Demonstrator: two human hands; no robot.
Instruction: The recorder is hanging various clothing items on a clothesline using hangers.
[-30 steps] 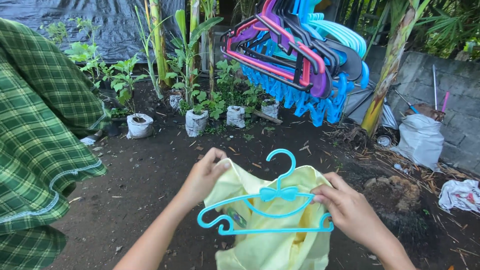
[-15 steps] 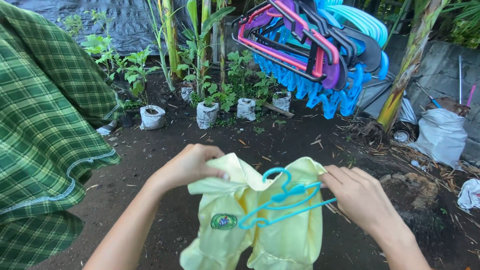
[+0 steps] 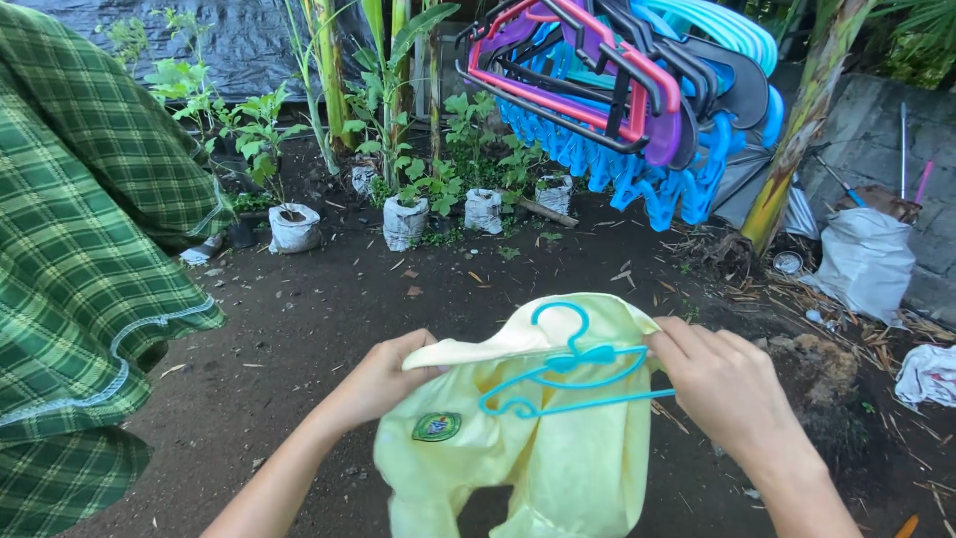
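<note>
Pale yellow shirt (image 3: pixel 558 448) hung low in front of the person, above bare soil, with a turquoise hanger (image 3: pixel 568 369) lying against its collar. Left hand (image 3: pixel 383 379) pinched the collar's left edge; right hand (image 3: pixel 722 384) gripped the hanger's right end together with the cloth. Green plaid cloth (image 3: pixel 80 249) hung at the left, and a bundle of coloured hangers (image 3: pixel 617 90) above.

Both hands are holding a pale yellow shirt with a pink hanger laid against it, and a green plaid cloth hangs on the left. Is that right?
Not quite: the hanger is light blue, not pink, as the head view shows. The rest holds: the left hand and right hand hold the pale yellow shirt, and the green plaid cloth hangs on the left.
</note>
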